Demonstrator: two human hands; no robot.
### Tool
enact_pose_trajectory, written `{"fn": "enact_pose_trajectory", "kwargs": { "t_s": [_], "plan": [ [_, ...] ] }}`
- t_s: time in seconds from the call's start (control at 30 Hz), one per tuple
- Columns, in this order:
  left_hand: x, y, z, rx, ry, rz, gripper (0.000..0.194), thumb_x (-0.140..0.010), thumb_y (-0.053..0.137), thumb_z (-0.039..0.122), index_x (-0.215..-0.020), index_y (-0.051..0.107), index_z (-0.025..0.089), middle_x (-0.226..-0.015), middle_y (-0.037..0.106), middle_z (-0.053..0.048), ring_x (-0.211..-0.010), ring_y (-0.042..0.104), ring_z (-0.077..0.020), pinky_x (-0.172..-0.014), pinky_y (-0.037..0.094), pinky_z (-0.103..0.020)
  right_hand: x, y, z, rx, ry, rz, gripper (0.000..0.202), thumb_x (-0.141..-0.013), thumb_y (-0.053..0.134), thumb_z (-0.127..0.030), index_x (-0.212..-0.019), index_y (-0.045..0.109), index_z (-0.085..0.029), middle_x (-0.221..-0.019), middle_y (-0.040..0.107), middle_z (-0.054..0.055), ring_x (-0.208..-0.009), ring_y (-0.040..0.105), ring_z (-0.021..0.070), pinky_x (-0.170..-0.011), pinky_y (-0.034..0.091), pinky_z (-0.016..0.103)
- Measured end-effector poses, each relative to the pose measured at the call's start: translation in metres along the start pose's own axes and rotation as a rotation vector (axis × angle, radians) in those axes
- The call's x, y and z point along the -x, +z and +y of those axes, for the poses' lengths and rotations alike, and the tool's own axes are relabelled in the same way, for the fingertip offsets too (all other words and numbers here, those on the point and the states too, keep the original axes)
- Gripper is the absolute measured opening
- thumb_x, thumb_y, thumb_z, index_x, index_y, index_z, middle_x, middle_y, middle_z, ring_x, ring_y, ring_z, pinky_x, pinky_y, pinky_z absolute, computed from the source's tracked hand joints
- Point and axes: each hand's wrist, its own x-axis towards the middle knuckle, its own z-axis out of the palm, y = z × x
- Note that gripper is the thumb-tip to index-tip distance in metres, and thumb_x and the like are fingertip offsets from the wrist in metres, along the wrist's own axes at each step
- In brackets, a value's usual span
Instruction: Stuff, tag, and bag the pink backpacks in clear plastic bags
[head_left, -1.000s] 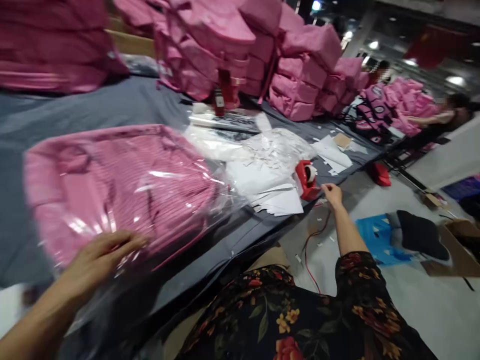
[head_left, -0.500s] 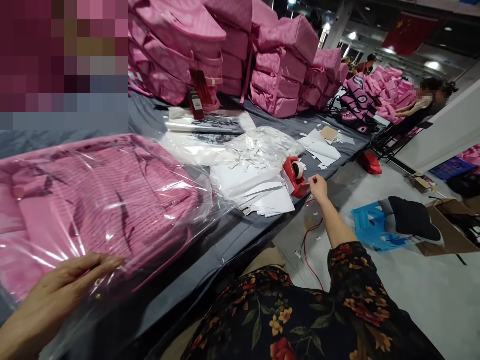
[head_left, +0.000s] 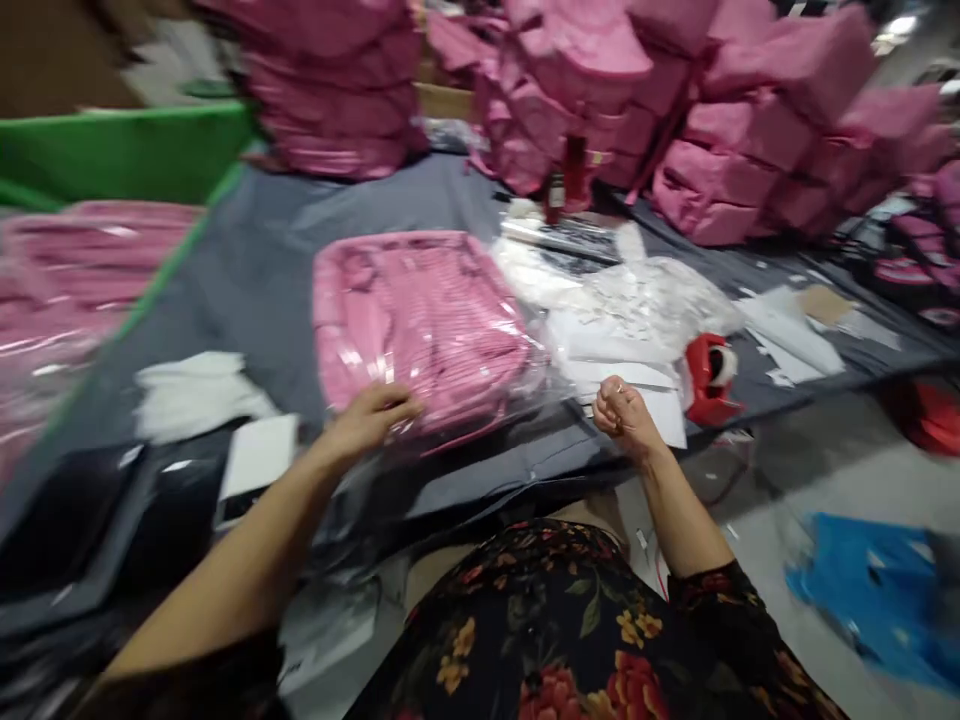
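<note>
A pink backpack (head_left: 427, 320) lies flat on the dark cloth inside a clear plastic bag (head_left: 544, 365). My left hand (head_left: 375, 420) is at the bag's near left edge, fingers closed on the plastic. Over the white papers (head_left: 615, 370), right of the bag, my right hand (head_left: 624, 412) is closed in a pinch. Whatever lies between its fingers is too small and blurred to name. Further right stands a red tape dispenser (head_left: 701, 385) with a roll of tape, apart from my hand.
Stacked pink backpacks (head_left: 750, 150) line the table's back. A green-edged bin (head_left: 127, 150) with bagged pink items stands left. White cloth (head_left: 199, 395), a white box (head_left: 259, 455) and dark packets (head_left: 176, 510) lie near left. A blue stool (head_left: 870, 590) stands on the floor right.
My right hand has moved left from beside the tape dispenser towards the bagged backpack. My left hand stays at the bag. The view has turned left.
</note>
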Motion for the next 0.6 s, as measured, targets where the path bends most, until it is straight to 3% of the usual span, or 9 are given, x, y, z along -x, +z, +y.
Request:
{"fn": "enact_pose_trajectory", "kwargs": {
  "t_s": [0.07,0.17,0.27,0.33,0.4,0.53,0.6],
  "plan": [
    [-0.004,0.001,0.003,0.074,-0.013,0.007,0.035,-0.076,0.059,0.046,-0.055,0.054,0.018,-0.057,0.046,0.001,-0.060,0.041,-0.0122,-0.057,0.033,-0.024,-0.025,0.043,-0.019,0.199,-0.092,-0.346,0.043,-0.089,0.070,-0.058,-0.081,0.046,-0.023,-0.060,0.035,-0.009,-0.050,0.028,0.0075,-0.048,0.024,0.022],
    [-0.009,0.001,-0.003,0.146,-0.009,0.004,0.036,-0.075,0.060,0.045,-0.052,0.047,0.019,-0.055,0.040,0.003,-0.058,0.037,-0.0112,-0.057,0.029,-0.024,-0.072,0.097,-0.045,0.623,-0.248,-0.769,0.039,-0.093,0.067,-0.051,-0.077,0.048,-0.021,-0.067,0.042,-0.006,-0.060,0.035,0.0092,-0.058,0.028,0.024],
    [-0.009,0.002,-0.008,0.177,0.005,-0.027,0.036,-0.077,0.060,0.045,-0.055,0.049,0.018,-0.055,0.040,0.003,-0.058,0.037,-0.0109,-0.058,0.029,-0.024,-0.113,0.135,-0.052,1.111,-0.359,-1.013,0.029,-0.095,0.065,-0.039,-0.077,0.053,-0.021,-0.067,0.047,-0.004,-0.062,0.037,0.0105,-0.062,0.025,0.026],
    [-0.009,0.002,-0.009,0.185,0.009,-0.043,0.035,-0.079,0.059,0.044,-0.056,0.051,0.018,-0.056,0.041,0.003,-0.058,0.037,-0.0109,-0.057,0.029,-0.024,-0.131,0.148,-0.047,1.412,-0.367,-1.013,0.023,-0.092,0.069,-0.034,-0.079,0.056,-0.021,-0.066,0.052,-0.004,-0.062,0.039,0.0111,-0.062,0.022,0.027],
    [-0.009,0.002,-0.009,0.183,0.014,-0.051,0.036,-0.080,0.059,0.044,-0.056,0.049,0.018,-0.056,0.040,0.003,-0.058,0.036,-0.0105,-0.057,0.028,-0.024,-0.142,0.151,-0.040,1.568,-0.322,-0.909,0.021,-0.087,0.076,-0.036,-0.086,0.060,-0.023,-0.070,0.059,-0.003,-0.064,0.044,0.0124,-0.063,0.021,0.027],
    [-0.008,0.000,-0.012,0.187,0.028,-0.054,0.044,-0.081,0.061,0.050,-0.055,0.044,0.019,-0.054,0.036,0.004,-0.057,0.033,-0.0100,-0.055,0.026,-0.024,-0.139,0.133,-0.035,1.578,-0.267,-0.535,0.039,-0.080,0.083,-0.044,-0.104,0.062,-0.022,-0.080,0.066,0.000,-0.070,0.052,0.0160,-0.063,0.024,0.025],
    [-0.009,0.001,-0.013,0.198,0.029,-0.061,0.046,-0.082,0.062,0.053,-0.055,0.045,0.019,-0.055,0.037,0.004,-0.057,0.033,-0.0100,-0.055,0.025,-0.024,-0.126,0.124,-0.034,1.508,-0.331,-0.499,0.031,-0.086,0.078,-0.043,-0.100,0.063,-0.021,-0.081,0.067,0.001,-0.070,0.053,0.0157,-0.063,0.025,0.025]
  ]
}}
